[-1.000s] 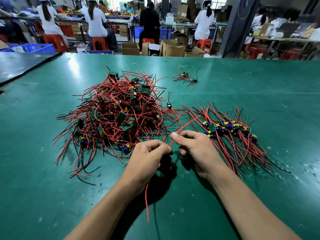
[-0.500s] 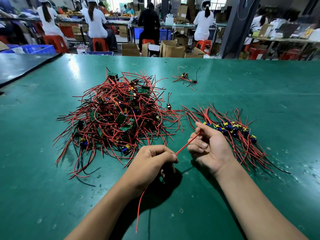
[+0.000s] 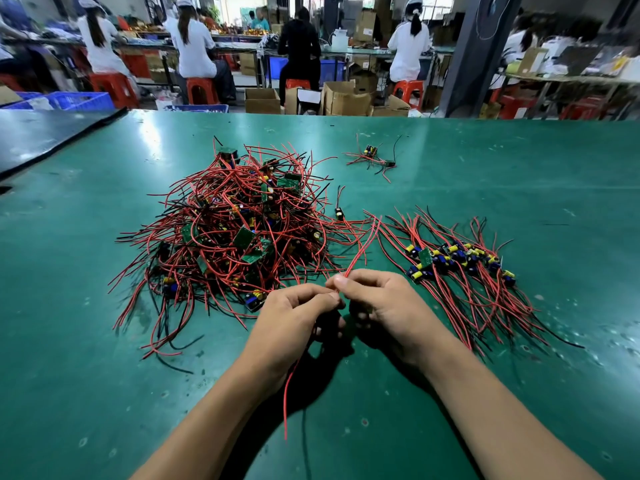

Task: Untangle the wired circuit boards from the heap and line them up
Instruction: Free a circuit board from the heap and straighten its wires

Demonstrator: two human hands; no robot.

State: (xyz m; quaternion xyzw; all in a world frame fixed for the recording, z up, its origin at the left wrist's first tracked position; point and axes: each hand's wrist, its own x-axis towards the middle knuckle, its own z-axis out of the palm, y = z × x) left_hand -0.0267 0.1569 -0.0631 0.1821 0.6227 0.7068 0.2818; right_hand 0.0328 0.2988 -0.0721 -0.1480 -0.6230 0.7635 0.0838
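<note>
A tangled heap [image 3: 239,233] of small green circuit boards with red and black wires lies left of centre on the green table [image 3: 519,174]. To its right a row of boards [image 3: 457,258] lies lined up, wires fanning toward me. My left hand [image 3: 294,317] and my right hand [image 3: 384,303] meet in front of the heap, both pinching one red wire [image 3: 360,251]. That wire rises past my right fingertips and its other end hangs below my left hand. The board on it is hidden inside my hands.
Two loose wired boards [image 3: 372,155] lie at the back centre and a single one [image 3: 338,213] beside the heap. A dark table [image 3: 41,133] adjoins on the left. People sit on red stools at benches beyond the far edge, with cardboard boxes [image 3: 343,98].
My right hand had slid out along the red wire to the right, and has come back to meet my left hand. The wire's free end now points up toward the heap.
</note>
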